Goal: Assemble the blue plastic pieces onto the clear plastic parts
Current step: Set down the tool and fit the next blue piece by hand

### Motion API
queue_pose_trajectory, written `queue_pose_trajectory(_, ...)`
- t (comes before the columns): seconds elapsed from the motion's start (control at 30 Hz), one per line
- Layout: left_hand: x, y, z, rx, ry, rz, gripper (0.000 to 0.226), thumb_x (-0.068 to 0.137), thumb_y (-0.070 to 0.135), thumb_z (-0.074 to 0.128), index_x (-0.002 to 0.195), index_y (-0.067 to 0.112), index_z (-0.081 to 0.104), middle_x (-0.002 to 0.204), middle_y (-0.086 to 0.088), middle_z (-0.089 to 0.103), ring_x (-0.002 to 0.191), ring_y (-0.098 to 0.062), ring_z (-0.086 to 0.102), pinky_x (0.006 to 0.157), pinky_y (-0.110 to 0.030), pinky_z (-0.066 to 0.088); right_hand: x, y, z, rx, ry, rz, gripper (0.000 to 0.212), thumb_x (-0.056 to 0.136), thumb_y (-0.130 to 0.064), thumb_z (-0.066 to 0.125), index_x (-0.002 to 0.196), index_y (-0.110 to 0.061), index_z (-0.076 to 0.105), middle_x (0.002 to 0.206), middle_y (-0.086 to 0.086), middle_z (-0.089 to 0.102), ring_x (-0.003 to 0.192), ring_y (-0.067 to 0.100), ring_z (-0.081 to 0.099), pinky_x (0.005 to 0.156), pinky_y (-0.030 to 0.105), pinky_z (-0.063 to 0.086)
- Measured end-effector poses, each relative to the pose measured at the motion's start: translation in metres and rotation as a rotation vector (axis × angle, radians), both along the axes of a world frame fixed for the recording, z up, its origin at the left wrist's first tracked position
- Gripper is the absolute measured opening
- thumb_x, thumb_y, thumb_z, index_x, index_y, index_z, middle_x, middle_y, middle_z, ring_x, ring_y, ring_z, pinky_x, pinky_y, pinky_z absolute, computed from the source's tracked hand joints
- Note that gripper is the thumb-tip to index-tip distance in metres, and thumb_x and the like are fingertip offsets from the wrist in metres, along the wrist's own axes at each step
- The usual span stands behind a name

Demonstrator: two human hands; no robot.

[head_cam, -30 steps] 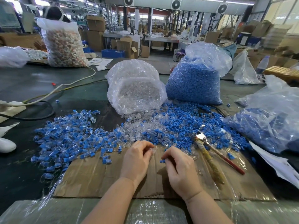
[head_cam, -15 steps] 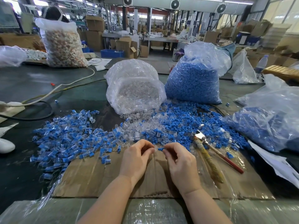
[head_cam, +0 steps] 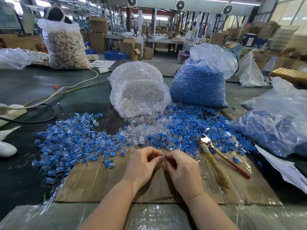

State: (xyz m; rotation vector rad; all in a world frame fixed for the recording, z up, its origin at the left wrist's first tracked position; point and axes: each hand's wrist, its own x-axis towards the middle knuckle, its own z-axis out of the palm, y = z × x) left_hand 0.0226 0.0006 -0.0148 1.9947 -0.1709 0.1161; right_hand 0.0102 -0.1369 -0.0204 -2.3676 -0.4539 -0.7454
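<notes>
While curled over the cardboard, both hands meeting near the middle: left hand and right hand pinching one small blue piece between fingertips. Just beyond, loose blue and clear parts; farther back, two full bags.

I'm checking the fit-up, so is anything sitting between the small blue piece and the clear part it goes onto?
Nothing visible: the small blue plastic piece, pinched by the right hand, sits right against the left hand; the clear part is hidden.

Factory floor: stacked cartons, bulk bags of parts.
</notes>
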Motion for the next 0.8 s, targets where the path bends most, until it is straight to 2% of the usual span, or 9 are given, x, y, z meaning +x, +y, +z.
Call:
queue_pose_trajectory(0.1,0.000,0.000,0.000,0.016,-0.010,0.027,0.012,0.083,0.013,0.066,0.083,0.025,0.066,0.077,0.008,0.068,0.071,-0.002,0.064,0.071,-0.016,0.051,-0.001,-0.001,0.001,0.024,-0.001,0.028,0.003,0.080,-0.012,0.072,0.082,-0.011,0.070,0.076,-0.002,0.066,0.067,0.015,0.061,0.062,0.028,0.049)
queue_pose_trajectory(0.2,0.000,0.000,0.001,0.004,-0.002,0.028,0.015,0.085,0.014,0.064,0.082,0.028,0.063,0.076,0.010,0.067,0.067,0.002,0.061,0.067,-0.010,0.048,0.000,-0.003,0.003,0.093,-0.012,0.036,0.005,0.081,-0.011,0.069,0.086,-0.011,0.069,0.079,-0.004,0.062,0.069,0.011,0.058,0.064,0.022,0.045)
queue_pose_trajectory(0.37,0.000,0.000,0.002,0.001,-0.018,0.031,0.013,0.085,0.012,0.064,0.083,0.025,0.064,0.075,0.009,0.067,0.066,0.006,0.060,0.063,-0.006,0.044,0.000,-0.004,0.004,0.075,0.028,0.031,0.010,0.081,-0.007,0.070,0.090,-0.012,0.070,0.082,-0.004,0.061,0.073,0.013,0.059,0.066,0.026,0.048)
queue_pose_trajectory(0.47,0.000,0.001,0.002,-0.023,-0.013,0.035,0.014,0.085,0.012,0.064,0.084,0.026,0.063,0.076,0.009,0.067,0.068,0.005,0.061,0.063,-0.005,0.044,0.001,-0.009,0.009,0.050,-0.013,-0.092,0.013,0.079,-0.003,0.070,0.090,-0.009,0.069,0.084,-0.002,0.062,0.078,0.015,0.058,0.074,0.025,0.047)
queue_pose_trajectory(0.53,0.000,0.001,0.001,-0.039,-0.012,0.042,0.016,0.086,0.012,0.062,0.092,0.026,0.061,0.079,0.007,0.067,0.073,0.000,0.063,0.065,-0.007,0.046,0.003,-0.018,0.015,0.023,0.005,-0.239,0.019,0.081,-0.007,0.068,0.100,-0.009,0.067,0.092,0.001,0.063,0.086,0.016,0.057,0.081,0.029,0.046)
queue_pose_trajectory(0.63,-0.001,0.001,0.001,-0.068,0.001,0.046,0.017,0.088,0.011,0.059,0.097,0.026,0.057,0.081,0.006,0.066,0.077,-0.011,0.064,0.065,-0.011,0.049,0.006,-0.037,0.024,-0.161,0.247,-0.550,0.038,0.091,-0.035,0.052,0.124,-0.017,0.051,0.116,0.003,0.057,0.104,0.018,0.053,0.091,0.031,0.040)
queue_pose_trajectory(0.7,0.000,0.001,0.002,-0.065,-0.003,0.048,0.017,0.088,0.010,0.059,0.090,0.028,0.056,0.082,0.007,0.065,0.077,-0.008,0.063,0.064,-0.008,0.047,0.008,-0.054,0.028,-0.319,0.483,-0.719,0.054,0.092,-0.054,0.036,0.134,-0.020,0.035,0.130,0.009,0.048,0.118,0.025,0.045,0.098,0.041,0.036)
queue_pose_trajectory(0.8,0.000,0.001,0.002,-0.080,0.011,0.047,0.016,0.088,0.009,0.059,0.089,0.024,0.057,0.084,0.003,0.065,0.078,-0.005,0.062,0.065,-0.006,0.045,0.010,-0.076,0.028,-0.423,0.770,-0.740,0.077,0.086,-0.071,0.025,0.144,-0.020,0.022,0.144,0.013,0.036,0.130,0.031,0.035,0.105,0.051,0.029)
